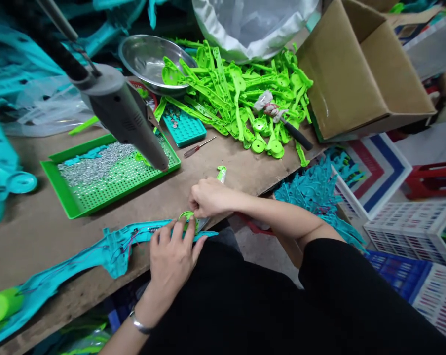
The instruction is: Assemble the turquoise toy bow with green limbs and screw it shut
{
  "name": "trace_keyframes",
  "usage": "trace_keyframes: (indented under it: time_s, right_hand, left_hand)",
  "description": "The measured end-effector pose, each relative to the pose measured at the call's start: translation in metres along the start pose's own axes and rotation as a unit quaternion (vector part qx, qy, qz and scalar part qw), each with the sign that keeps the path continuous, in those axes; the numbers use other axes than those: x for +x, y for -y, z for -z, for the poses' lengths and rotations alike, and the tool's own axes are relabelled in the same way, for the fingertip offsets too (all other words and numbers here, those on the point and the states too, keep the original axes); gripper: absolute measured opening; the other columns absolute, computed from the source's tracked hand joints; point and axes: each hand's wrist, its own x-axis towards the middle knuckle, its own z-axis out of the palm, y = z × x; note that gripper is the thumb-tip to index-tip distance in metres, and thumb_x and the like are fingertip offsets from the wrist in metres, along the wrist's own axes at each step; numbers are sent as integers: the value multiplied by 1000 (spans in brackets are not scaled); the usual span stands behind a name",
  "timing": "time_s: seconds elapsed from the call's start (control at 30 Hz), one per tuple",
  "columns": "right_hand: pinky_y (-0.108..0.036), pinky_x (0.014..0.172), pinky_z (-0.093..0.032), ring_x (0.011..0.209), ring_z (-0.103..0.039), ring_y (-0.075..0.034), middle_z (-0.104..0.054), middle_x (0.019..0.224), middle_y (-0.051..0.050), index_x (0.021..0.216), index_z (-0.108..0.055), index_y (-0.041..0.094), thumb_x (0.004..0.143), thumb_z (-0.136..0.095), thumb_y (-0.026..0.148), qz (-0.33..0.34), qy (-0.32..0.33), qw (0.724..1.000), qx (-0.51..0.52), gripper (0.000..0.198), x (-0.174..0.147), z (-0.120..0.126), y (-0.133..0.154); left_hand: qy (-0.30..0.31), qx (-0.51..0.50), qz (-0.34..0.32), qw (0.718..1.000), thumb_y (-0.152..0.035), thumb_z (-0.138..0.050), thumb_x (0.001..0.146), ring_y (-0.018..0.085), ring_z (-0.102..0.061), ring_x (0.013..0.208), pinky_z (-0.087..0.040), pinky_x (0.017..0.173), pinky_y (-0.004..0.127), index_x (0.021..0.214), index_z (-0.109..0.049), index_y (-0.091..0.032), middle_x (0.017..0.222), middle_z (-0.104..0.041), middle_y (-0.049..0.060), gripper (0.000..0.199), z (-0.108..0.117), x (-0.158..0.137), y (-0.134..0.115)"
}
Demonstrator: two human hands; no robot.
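Head camera: nearest you, your left grip (173,246) lies over the teal housing (114,246), fingers on top and thumb along its near edge, holding it down at the front of the worktop (193,172). Your right grip (211,197) is curled at the green ring (187,215) by the housing's right end; whether it pinches anything is hidden, so you cannot tell.

If your left pressure slackened, the housing could slide or tip off the edge, and the ring could shift out of line. The thin red wires (131,239) inside could get trapped if they strayed under a part.

Beyond, the green tray (65,199) carries a heap of silver screws (100,167) and some teal pieces, with a grey tool hanging over it. Farther, the teal tray (188,135) holds small metal bits. Behind that, green parts overlap the rim of the steel bowl (125,56); past the green pile (241,98) stands a white sack (223,42) with a plastic lining.
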Motion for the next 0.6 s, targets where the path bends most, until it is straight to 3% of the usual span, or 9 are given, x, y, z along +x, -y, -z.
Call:
trace_keyframes:
  time_s: [0.13,0.3,0.37,0.47,0.53,0.57,0.6]
  right_hand:
    - [-32,71,-39,83,-68,-23,-76,84,-9,89,-78,18,78,-68,31,10,-7,1000,9,20,0,-3,-2]
    - [-31,74,-42,79,-67,-19,-77,87,-8,89,-78,17,81,-60,20,81,-11,995,62,20,-6,-3,-11]
    - [-28,77,-44,82,-67,-16,-78,93,-6,93,-77,16,82,-58,15,93,-49,988,115,22,-11,5,-22]
    - [-27,85,-47,90,-66,-14,-75,100,-5,95,-72,15,87,-53,14,9,-247,953,176,20,-17,22,-55]
    - [-32,89,-48,95,-64,-17,-72,103,-7,98,-66,15,90,-51,18,-111,-415,889,158,17,-17,31,-86]
    - [-37,92,-48,98,-63,-20,-70,105,-9,100,-63,15,89,-54,21,-181,-475,851,136,16,-16,34,-102]
    - [-42,94,-47,102,-62,-25,-68,108,-12,103,-60,15,85,-61,25,-236,-491,830,121,21,-14,36,-117]
  left_hand:
    - [-9,-12,2,1000,-43,-61,93,33,-58,103,-39,82,45,130,-60,-18,117,-69,15,45,-3,-2,1]
    - [-1,-14,-1,1000,-40,-61,93,34,-58,102,-40,80,45,133,-58,-18,118,-68,16,46,-1,-3,2]
    - [-6,-5,-4,1000,-40,-61,93,33,-58,101,-40,79,44,132,-59,-19,115,-69,15,44,-1,-2,2]
    - [-24,12,-14,1000,-42,-61,93,32,-58,99,-41,79,43,128,-62,-18,111,-69,14,43,-2,-2,3]
    - [-42,26,-22,999,-43,-61,93,31,-58,98,-41,80,42,125,-64,-15,110,-69,14,43,-4,-1,4]
    - [-49,31,-25,998,-44,-61,93,31,-57,97,-41,80,41,124,-65,-14,109,-69,15,43,-4,-1,4]
    - [-55,34,-26,998,-44,-61,93,31,-57,96,-41,80,41,122,-66,-12,109,-69,15,43,-4,-1,3]
